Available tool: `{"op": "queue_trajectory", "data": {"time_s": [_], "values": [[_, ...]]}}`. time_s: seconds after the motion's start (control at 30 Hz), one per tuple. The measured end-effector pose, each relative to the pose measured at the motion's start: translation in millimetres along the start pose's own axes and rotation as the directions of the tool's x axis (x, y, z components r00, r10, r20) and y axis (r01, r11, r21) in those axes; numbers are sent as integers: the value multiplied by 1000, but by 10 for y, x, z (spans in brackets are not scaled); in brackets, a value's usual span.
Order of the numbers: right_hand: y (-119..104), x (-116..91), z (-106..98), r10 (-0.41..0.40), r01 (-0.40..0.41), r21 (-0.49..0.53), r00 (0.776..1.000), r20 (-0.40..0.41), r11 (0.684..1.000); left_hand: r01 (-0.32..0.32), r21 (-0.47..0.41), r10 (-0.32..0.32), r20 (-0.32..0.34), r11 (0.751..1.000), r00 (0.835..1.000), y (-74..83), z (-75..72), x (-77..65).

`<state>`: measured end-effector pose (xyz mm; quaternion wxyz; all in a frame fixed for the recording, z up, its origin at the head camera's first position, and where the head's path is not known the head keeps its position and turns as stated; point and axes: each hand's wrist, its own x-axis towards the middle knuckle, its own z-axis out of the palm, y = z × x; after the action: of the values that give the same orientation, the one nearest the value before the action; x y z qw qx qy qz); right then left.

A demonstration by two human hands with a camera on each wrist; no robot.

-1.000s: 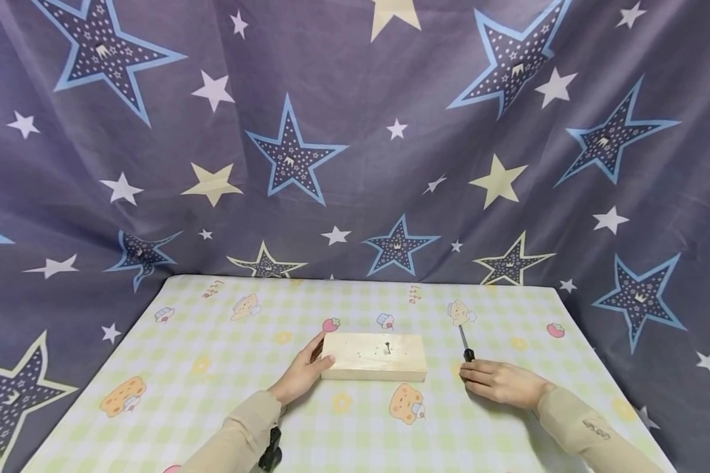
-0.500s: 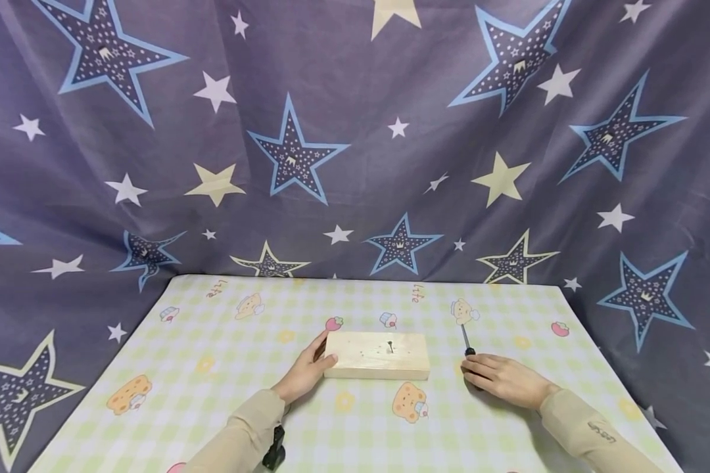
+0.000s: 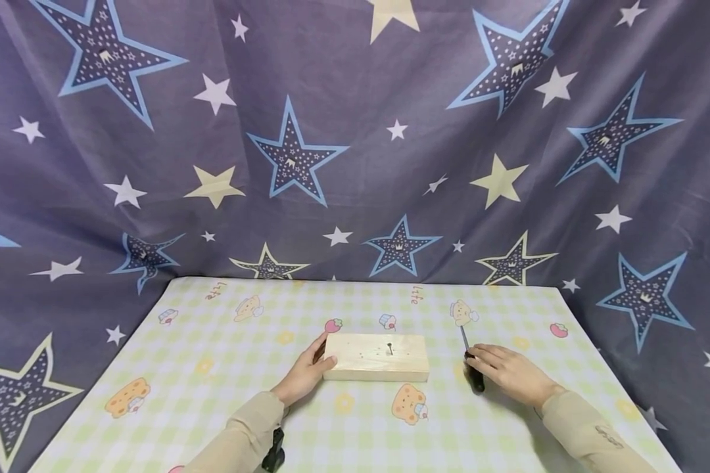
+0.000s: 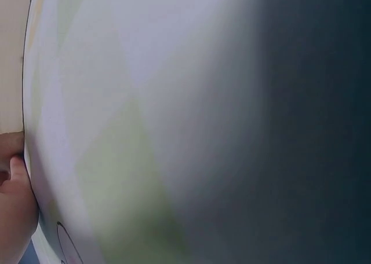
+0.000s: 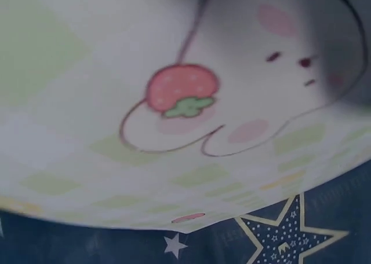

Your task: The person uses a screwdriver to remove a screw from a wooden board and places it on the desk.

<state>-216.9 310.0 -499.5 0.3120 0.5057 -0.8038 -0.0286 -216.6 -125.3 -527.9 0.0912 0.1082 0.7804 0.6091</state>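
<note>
A pale wooden block (image 3: 355, 358) lies lengthwise near the middle of the table in the head view. From its top, right of centre, stands a dark screw or nail (image 3: 390, 349), with several small holes around it. My left hand (image 3: 303, 374) grips the block's left end, thumb on the near side. To the right, a screwdriver (image 3: 476, 378) with a black handle lies on the table, its thin shaft pointing away. My right hand (image 3: 515, 373) is beside it, the nearly straight fingertips touching the upper handle. In the left wrist view, part of the left hand (image 4: 17, 200) shows at the edge.
A patterned checked cloth (image 3: 225, 407) covers the table. A dark star-printed curtain (image 3: 355, 177) hangs behind and along both sides. A black wrist device (image 3: 274, 450) sits under the left sleeve. The right wrist view shows only cloth (image 5: 64, 119) and curtain.
My right hand has shifted slightly up and right, uncovering the screwdriver's black handle, which it covered before. The left hand and the block have stayed in place.
</note>
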Motion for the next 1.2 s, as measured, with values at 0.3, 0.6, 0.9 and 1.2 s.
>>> {"op": "queue_trajectory", "data": {"time_s": [0.3, 0.6, 0.9, 1.2], "values": [[-31, 297, -160, 290, -273, 116, 942, -168, 955, 1, 8, -1, 0, 1000, 1000, -4, 12, -4], [-192, 627, -133, 527, -451, 320, 823, -212, 833, -17, -10, 17, 8, 1000, 1000, 21, -2, -23], [-431, 871, 13, 676, -559, 463, 725, -132, 688, -6, -32, 6, 6, 999, 1000, 41, 25, -10], [-596, 1253, 86, 772, -634, 645, 627, 104, 427, -3, -14, 3, -11, 1000, 1000, 37, 2, -28]]}}
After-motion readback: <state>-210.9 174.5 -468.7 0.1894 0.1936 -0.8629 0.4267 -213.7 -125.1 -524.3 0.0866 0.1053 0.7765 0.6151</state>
